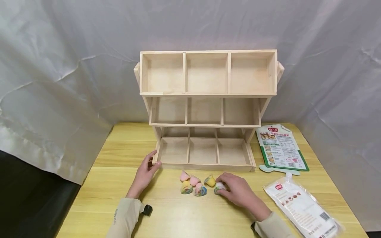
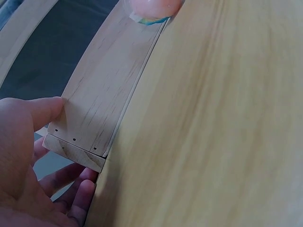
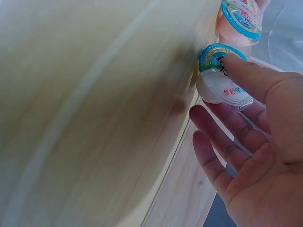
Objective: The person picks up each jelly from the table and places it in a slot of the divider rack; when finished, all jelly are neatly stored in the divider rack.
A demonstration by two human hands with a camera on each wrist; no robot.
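My left hand (image 1: 143,176) holds the front left corner of a three-tier wooden rack (image 1: 205,167), its thumb against the front board and the other fingers round the end of the board. In the left wrist view that board (image 2: 102,80) stands on the table. With the right hand (image 1: 239,191) I pinch a small white jelly cup (image 3: 225,90) between thumb and fingers, low over the table. Left of it lie a yellow jelly cup (image 1: 210,180), a pink jelly cup (image 1: 194,180) and several more in a loose group before the rack.
At the right of the wooden table (image 1: 184,218) lie a green-edged printed pouch (image 1: 281,147), a pale spoon (image 1: 278,170) and a clear spouted pouch (image 1: 302,206) with white contents. Each rack tier has three compartments. Grey cloth (image 1: 89,39) hangs behind and at the sides.
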